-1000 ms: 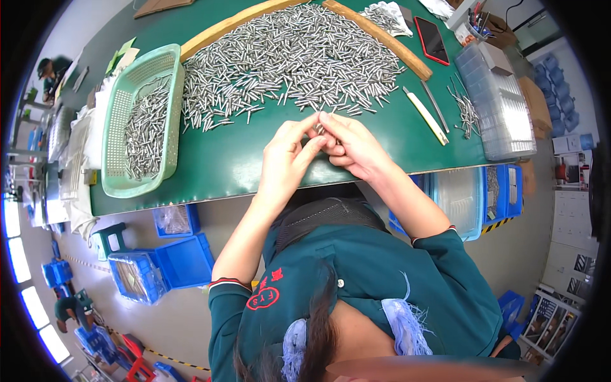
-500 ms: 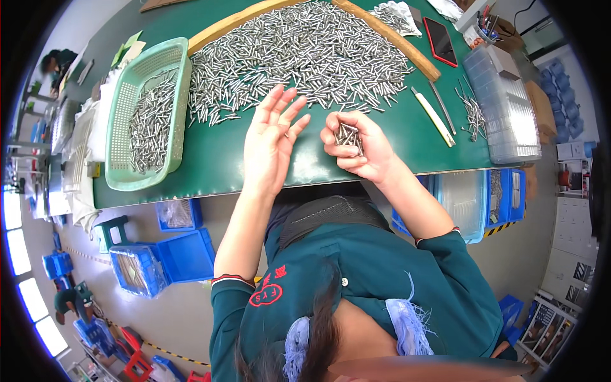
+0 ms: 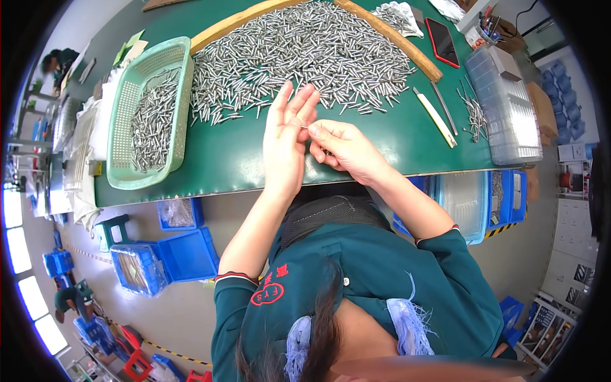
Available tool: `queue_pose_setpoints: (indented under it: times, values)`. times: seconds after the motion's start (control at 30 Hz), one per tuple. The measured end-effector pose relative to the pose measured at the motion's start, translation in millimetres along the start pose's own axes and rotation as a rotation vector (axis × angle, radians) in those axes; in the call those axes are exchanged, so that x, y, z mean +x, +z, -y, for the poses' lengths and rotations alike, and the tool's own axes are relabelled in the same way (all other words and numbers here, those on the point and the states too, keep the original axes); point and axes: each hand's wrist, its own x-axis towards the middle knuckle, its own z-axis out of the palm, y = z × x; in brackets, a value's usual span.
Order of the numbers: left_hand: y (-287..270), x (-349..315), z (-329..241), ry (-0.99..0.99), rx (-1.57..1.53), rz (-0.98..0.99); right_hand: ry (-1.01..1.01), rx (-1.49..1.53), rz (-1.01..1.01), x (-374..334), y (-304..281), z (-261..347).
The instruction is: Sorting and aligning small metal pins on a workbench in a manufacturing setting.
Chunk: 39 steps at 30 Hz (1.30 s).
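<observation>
My left hand [image 3: 284, 149] is raised over the near part of the green table [image 3: 219, 162], palm up with its fingers stretched out. Close against it, my right hand [image 3: 349, 148] is curled around several small metal pins, mostly hidden inside the fingers. Between its thumb and forefinger it pinches one thin pin [image 3: 303, 127], whose far end reaches the left hand's fingers. Just beyond both hands spreads a large heap of silver metal pins [image 3: 299, 54]. To the left, a pale green perforated basket [image 3: 116, 153] contains more such pins.
Wooden strips [image 3: 394, 39] border the heap. On the right lie a white-handled tool [image 3: 435, 118], a metal rod [image 3: 444, 108], loose longer pins [image 3: 472, 114], a red-edged phone [image 3: 442, 42] and stacked clear plastic boxes [image 3: 506, 108]. Blue crates [image 3: 191, 254] stand below the table.
My right hand has moved left and turned over, bringing a pin to my left hand. The left hand has shifted right, and the two are now together.
</observation>
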Motion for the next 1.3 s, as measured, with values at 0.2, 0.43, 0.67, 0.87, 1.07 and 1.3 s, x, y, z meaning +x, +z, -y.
queue_pose_setpoints:
  times: [0.2, 0.43, 0.67, 0.87, 1.07, 1.3]
  values:
    - [-8, -8, 11, 0.300, 0.461, 0.238, 0.147, 0.336, 0.034, 1, -7, -2]
    - [-11, -11, 8, 0.554, 0.687, 0.336, 0.210, 0.468, 0.092, 6, -4, -6]
    - [-39, -11, -3, 0.374, 0.199, -0.069, 0.230, 0.711, 0.182, 26, -11, 4]
    - [-72, -17, 7, 0.202, -0.121, -0.319, 0.380, 0.687, 0.391, 70, 53, 41]
    - [-69, -12, 5, 0.156, -0.030, -0.199, 0.134, 0.167, 0.203, 153, 169, 90]
    - [-71, -20, 5, 0.171, 0.189, -0.110, -0.252, -0.371, 0.216, 122, 125, 99]
